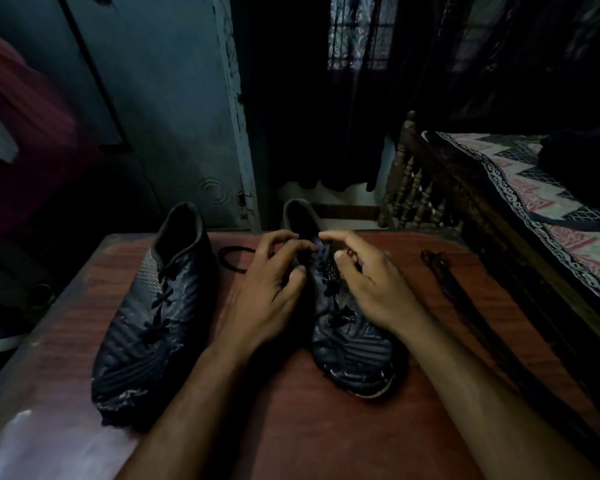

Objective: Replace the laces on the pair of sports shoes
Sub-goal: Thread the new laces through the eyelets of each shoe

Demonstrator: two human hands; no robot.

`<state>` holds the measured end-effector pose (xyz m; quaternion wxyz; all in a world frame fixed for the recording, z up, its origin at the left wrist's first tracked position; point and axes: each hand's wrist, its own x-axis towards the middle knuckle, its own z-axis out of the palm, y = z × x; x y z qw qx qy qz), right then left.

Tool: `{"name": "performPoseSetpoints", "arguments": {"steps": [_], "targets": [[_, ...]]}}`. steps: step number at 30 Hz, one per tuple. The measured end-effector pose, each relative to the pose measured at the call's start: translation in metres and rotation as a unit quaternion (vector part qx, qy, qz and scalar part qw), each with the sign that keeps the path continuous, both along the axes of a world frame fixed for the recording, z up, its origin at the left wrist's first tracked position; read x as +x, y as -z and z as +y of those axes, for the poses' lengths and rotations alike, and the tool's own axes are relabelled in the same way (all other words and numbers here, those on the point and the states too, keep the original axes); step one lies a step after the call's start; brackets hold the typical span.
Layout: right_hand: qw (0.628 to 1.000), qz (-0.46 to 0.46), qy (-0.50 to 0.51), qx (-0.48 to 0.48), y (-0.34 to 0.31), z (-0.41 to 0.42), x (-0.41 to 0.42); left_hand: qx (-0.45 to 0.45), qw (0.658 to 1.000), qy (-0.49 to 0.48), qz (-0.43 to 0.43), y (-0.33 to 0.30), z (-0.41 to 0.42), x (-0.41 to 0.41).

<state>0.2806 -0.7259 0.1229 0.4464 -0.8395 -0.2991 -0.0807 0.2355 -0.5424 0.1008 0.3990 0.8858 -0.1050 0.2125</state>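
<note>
Dim bedroom, reddish wooden table in the foreground, a bed to one side. Two black sports shoes stand on the table, toes toward the person: the left shoe lies untouched, just outboard of the left hand, and looks fully laced; the right shoe sits directly beneath both hands. The left hand curls over the shoe's inner side near the top eyelets, fingertips drawn together as though pinching the old lace — the dark hides whether lace or tongue is actually between them. The right hand rests on the outer side, index finger extended toward the collar, the others bent; what it grips, if anything, cannot be told.

Handling, as a judgement: the shoes are light, with a pliant upper and stiffer sole, best steadied by the sides; a lace is limp and thin, easiest taken at its tip or drawn out loop by loop from the top eyelets downward.

Count: two shoes; one bundle of spare laces beyond the right hand; one dark loop just past the left fingertips.
</note>
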Motion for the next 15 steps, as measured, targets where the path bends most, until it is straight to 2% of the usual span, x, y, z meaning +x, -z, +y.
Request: {"name": "performPoseSetpoints", "arguments": {"steps": [4,7,15], "targets": [[0.997,-0.001,-0.022,-0.075,-0.006,-0.006,0.002,0.003,1.000,-0.016,-0.027,0.004,0.002,0.002],[0.999,-0.024,-0.005,-0.039,-0.006,-0.013,0.007,0.007,0.998,-0.049,-0.028,0.004,0.005,0.002],[0.998,-0.010,0.019,0.051,-0.002,-0.013,0.009,0.000,0.998,-0.045,-0.045,0.000,0.008,0.000]]}}
